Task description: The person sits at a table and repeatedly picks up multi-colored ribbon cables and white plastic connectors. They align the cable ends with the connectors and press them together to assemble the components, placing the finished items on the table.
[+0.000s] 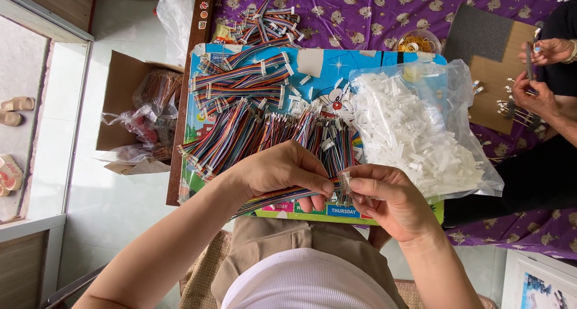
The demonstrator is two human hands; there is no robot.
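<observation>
At the lower middle of the frame, the left hand [282, 172] comes in from the lower left on a bare forearm, knuckles up, its fingers curled and pressed together around a flat ribbon of multicoloured wires [273, 198], thumb and forefinger pinching the wire ends. Just beside it, the right hand [390, 199] rises from the lower right, wrist bent inward, thumb and forefinger pinching a small white connector housing [345, 181] at the tip of the wires; the two hands meet there, fingertips nearly touching. The ribbon trails down and to the left beneath the left palm.

Behind the hands, a blue cartoon-printed board [336, 65] serves as a desk. On it, at centre, lies a wide spread of loose multicoloured wire bundles [264, 131], with more bundles already fitted with white ends [240, 80] stacked toward the upper left. To the right of centre sits a clear plastic bag of white connector housings [415, 134], open at the top. A small round tub of yellow rubber bands [415, 42] stands near the upper middle, on a purple patterned cloth [360, 8].

At the upper right edge, another person's two hands [538, 74] work over a brown sheet of cardboard [496, 74]. At the left, on the floor, a cardboard box [129, 86] holds bagged wires.
</observation>
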